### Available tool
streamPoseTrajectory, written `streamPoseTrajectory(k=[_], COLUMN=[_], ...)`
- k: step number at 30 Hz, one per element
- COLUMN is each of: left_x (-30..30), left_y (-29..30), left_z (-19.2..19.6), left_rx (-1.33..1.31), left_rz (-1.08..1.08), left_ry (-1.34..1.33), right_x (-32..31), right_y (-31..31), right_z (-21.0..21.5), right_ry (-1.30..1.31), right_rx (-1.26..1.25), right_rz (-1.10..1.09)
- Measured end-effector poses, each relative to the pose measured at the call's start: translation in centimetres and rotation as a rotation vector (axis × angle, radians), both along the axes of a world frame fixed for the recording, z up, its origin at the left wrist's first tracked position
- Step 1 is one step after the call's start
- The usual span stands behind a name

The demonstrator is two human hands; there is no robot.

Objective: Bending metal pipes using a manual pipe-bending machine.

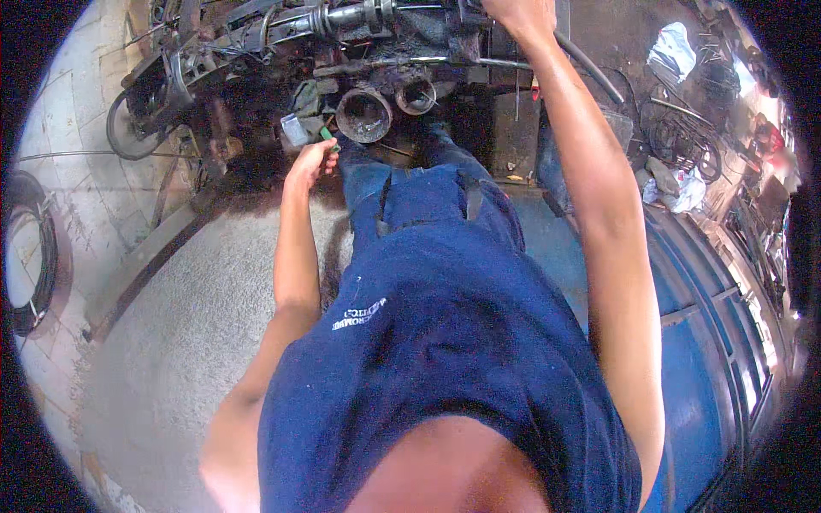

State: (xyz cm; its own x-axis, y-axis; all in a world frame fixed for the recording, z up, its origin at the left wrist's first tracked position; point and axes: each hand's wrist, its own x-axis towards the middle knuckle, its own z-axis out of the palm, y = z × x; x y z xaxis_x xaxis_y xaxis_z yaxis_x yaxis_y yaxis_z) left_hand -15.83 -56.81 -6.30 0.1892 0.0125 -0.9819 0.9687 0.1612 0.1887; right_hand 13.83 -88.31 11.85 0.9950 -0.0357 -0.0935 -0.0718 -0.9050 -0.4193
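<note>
My left hand [316,162] is closed around a small tool with a green handle [327,134]; its working end is not distinct enough to name. Close to that hand is a dirty metal can [365,116], open at the top, with a smaller round cup [416,96] to its right. My right hand [520,12] reaches up to the far edge of the view, beside a dark greasy machine [419,34] with shafts and rods. The picture's edge cuts off its fingers, so their grip is hidden.
A pale container [294,130] and a dark cloth [306,98] lie left of the can. Blue ribbed metal [697,316] fills the right side. Rags [684,190] and coiled cable [676,132] lie at the far right. A black hose coil [43,256] rests at far left.
</note>
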Motion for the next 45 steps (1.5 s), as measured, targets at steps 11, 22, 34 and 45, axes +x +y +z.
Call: streamPoseTrajectory(k=[11,22,34,45], left_x=[-5.3,-0.6,-4.0,-1.5], left_y=[-1.0,-1.1,-5.5,-7.1], left_z=[-12.2,-2.7,7.3,10.4], left_rx=[0.736,0.260,0.627,0.687], left_rz=[-0.747,-0.932,-0.685,-0.704], left_ry=[-0.311,0.078,-0.549,-0.646], right_x=[-0.4,-9.1,-18.6,-20.4], right_y=[1.4,-1.8,-11.3,-12.8], right_z=[0.7,-3.5,-20.3,-24.6], right_ry=[-0.003,-0.762,0.379,0.219], right_rx=[-0.060,0.213,0.001,0.178], right_rz=[0.048,0.296,-0.575,-0.232])
